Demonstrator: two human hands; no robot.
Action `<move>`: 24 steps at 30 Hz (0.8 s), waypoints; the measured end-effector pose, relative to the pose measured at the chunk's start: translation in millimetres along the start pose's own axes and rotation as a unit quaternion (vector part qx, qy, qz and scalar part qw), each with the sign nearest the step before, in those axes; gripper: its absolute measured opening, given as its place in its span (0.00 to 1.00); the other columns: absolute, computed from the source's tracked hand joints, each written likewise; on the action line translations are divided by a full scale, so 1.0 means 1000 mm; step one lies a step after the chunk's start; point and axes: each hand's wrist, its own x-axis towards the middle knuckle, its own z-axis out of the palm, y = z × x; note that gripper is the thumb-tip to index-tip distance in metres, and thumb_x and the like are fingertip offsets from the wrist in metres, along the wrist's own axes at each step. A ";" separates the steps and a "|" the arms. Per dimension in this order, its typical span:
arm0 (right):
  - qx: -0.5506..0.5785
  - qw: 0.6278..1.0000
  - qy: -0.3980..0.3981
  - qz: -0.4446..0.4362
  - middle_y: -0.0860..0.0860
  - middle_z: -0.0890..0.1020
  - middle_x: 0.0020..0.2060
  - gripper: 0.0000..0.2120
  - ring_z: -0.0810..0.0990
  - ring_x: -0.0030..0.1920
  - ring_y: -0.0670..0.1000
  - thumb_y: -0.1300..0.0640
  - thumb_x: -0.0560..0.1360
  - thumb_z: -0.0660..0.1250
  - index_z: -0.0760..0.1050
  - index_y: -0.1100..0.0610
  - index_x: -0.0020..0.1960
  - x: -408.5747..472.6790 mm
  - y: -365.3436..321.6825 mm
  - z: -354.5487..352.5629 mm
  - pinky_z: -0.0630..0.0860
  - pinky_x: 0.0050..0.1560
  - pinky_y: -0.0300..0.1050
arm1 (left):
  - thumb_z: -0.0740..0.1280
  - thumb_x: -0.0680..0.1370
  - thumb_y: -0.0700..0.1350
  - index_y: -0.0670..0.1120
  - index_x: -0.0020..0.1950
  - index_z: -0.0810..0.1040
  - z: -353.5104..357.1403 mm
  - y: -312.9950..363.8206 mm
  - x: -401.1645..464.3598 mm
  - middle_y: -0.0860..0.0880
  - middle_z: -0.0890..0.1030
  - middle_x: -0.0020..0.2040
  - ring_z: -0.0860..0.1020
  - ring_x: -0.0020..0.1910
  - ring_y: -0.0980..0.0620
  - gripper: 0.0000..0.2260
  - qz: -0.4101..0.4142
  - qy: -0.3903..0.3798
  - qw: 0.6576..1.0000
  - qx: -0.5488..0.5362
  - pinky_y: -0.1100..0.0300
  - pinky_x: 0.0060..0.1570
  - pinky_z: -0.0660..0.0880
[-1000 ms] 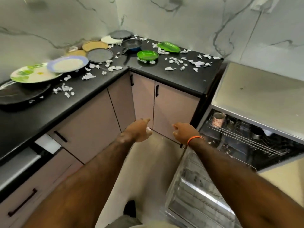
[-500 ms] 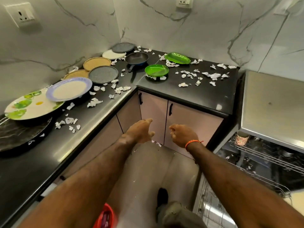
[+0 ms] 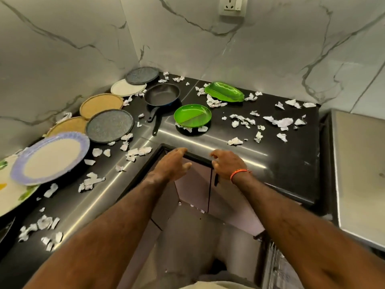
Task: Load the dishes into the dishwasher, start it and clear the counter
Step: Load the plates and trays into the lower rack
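My left hand (image 3: 174, 163) and my right hand (image 3: 228, 164), with an orange wristband, hover empty at the inner corner of the black L-shaped counter (image 3: 270, 163), fingers loosely curled. Ahead lie a round green plate (image 3: 192, 115), a green leaf-shaped dish (image 3: 224, 91) and a black frying pan (image 3: 162, 94). Along the left wall sit a grey plate (image 3: 109, 125), two tan plates (image 3: 101, 105), a white plate (image 3: 128, 88), another grey plate (image 3: 142, 75), a purple-rimmed plate (image 3: 50, 158) and a floral plate (image 3: 10, 197). The steel dishwasher top (image 3: 358, 174) stands at the right.
Torn paper scraps (image 3: 279, 122) litter the whole counter and some lie on the floor. Pink cabinet doors (image 3: 193, 190) with black handles sit below the corner. A wall socket (image 3: 232, 6) is high on the marble wall. The dishwasher's open door shows at bottom right.
My view has risen and swung left, away from the open dishwasher toward the counter corner. Both hands have moved forward up to the counter's edge, still empty.
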 end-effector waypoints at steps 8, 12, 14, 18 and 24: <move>0.018 0.998 0.016 0.050 0.55 0.80 0.64 0.22 0.78 0.63 0.58 0.52 0.75 0.66 0.74 0.51 0.69 0.117 -0.002 -0.023 0.74 0.64 0.50 | 0.70 0.78 0.53 0.44 0.73 0.72 -0.028 -0.029 0.113 0.42 0.77 0.69 0.73 0.69 0.43 0.26 -0.004 0.036 0.999 -0.037 0.52 0.67 0.70; 0.054 0.992 0.027 0.108 0.58 0.79 0.64 0.25 0.77 0.64 0.60 0.48 0.75 0.68 0.71 0.54 0.70 0.176 -0.004 -0.029 0.74 0.64 0.51 | 0.71 0.78 0.51 0.39 0.71 0.73 -0.036 -0.044 0.178 0.39 0.76 0.67 0.74 0.67 0.40 0.25 -0.010 0.050 0.997 -0.055 0.49 0.67 0.70; 0.077 0.987 0.036 0.134 0.58 0.80 0.64 0.25 0.77 0.64 0.61 0.48 0.75 0.69 0.71 0.54 0.69 0.200 -0.006 -0.029 0.74 0.63 0.52 | 0.71 0.78 0.50 0.38 0.71 0.73 -0.039 -0.052 0.208 0.39 0.73 0.70 0.72 0.69 0.39 0.26 -0.009 0.051 0.997 -0.059 0.49 0.70 0.68; 0.097 0.979 0.022 0.179 0.58 0.79 0.63 0.24 0.77 0.63 0.61 0.50 0.75 0.70 0.70 0.55 0.69 0.232 -0.011 -0.022 0.73 0.61 0.51 | 0.69 0.79 0.50 0.38 0.73 0.70 -0.041 -0.066 0.256 0.37 0.67 0.75 0.65 0.76 0.40 0.27 -0.016 0.014 0.998 -0.054 0.50 0.74 0.63; 0.169 0.960 0.045 0.218 0.56 0.79 0.64 0.27 0.78 0.63 0.58 0.61 0.72 0.69 0.71 0.54 0.70 0.249 -0.011 -0.013 0.73 0.62 0.48 | 0.68 0.75 0.39 0.37 0.71 0.72 -0.036 -0.073 0.295 0.38 0.74 0.68 0.74 0.65 0.38 0.24 -0.016 0.010 0.997 -0.081 0.49 0.68 0.69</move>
